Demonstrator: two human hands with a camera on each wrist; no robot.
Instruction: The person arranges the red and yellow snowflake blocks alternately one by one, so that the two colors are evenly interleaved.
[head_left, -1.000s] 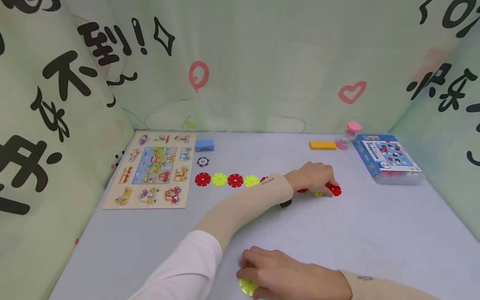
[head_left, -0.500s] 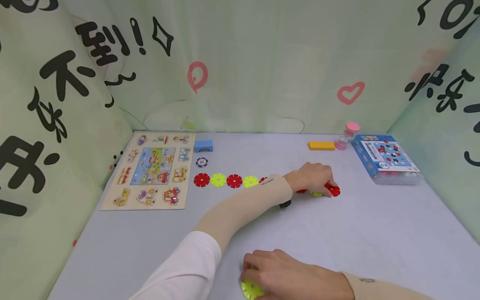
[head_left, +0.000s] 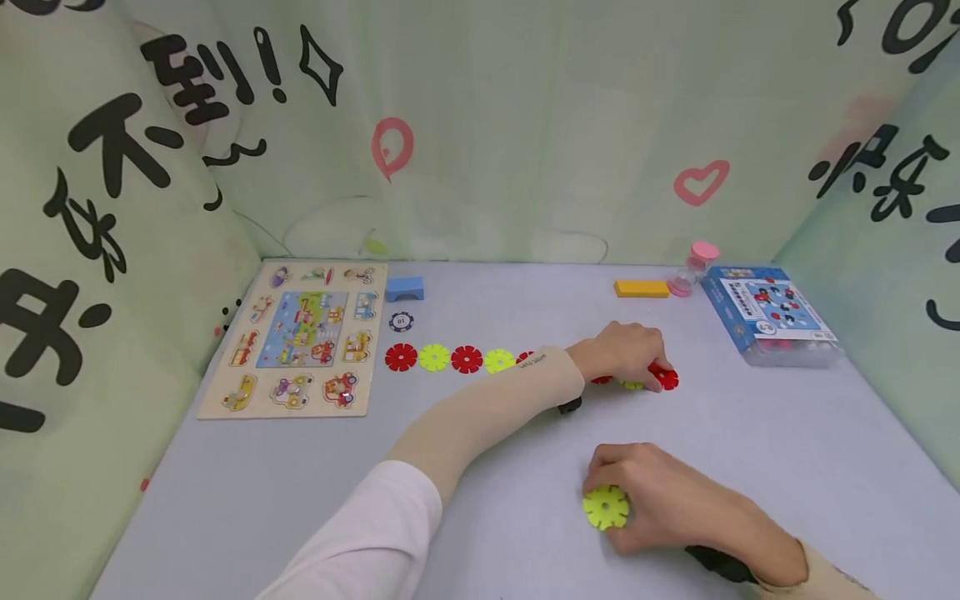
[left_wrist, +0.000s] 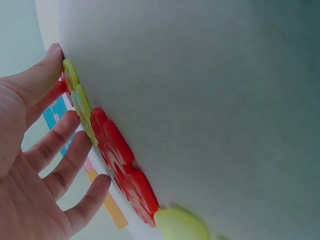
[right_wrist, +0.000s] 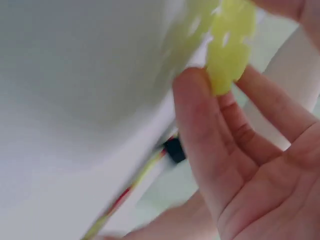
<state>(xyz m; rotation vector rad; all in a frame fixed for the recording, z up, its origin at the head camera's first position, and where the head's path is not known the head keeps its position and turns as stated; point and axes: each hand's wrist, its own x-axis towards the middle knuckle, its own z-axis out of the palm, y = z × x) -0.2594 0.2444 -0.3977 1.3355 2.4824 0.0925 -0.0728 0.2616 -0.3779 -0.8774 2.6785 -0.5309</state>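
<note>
Red and lime-green notched plastic discs form a row across the table, red disc (head_left: 467, 359) beside lime-green disc (head_left: 498, 360). My left hand (head_left: 630, 348) is at the row's right end, thumb and forefinger at opposite edges of the last red disc (head_left: 667, 380). In the left wrist view its other fingers spread along the row beside a red disc (left_wrist: 120, 165). The left forearm covers the middle of the row. Nearer the front, my right hand (head_left: 667, 504) pinches a single lime-green disc (head_left: 606, 507) by its edges, its flat face turned towards the head camera.
At the left lies a wooden picture puzzle board (head_left: 356, 333). Beside it are a blue arch block (head_left: 405, 289) and a poker chip (head_left: 401, 322). Back right hold a yellow block (head_left: 641, 289), a pink-capped sand timer (head_left: 693, 268) and a blue box (head_left: 772, 312). Printed curtains surround the table.
My right hand has moved right and away from the front edge, carrying the lime-green disc. The left hand stays at the row's end. The head view has shifted slightly.
</note>
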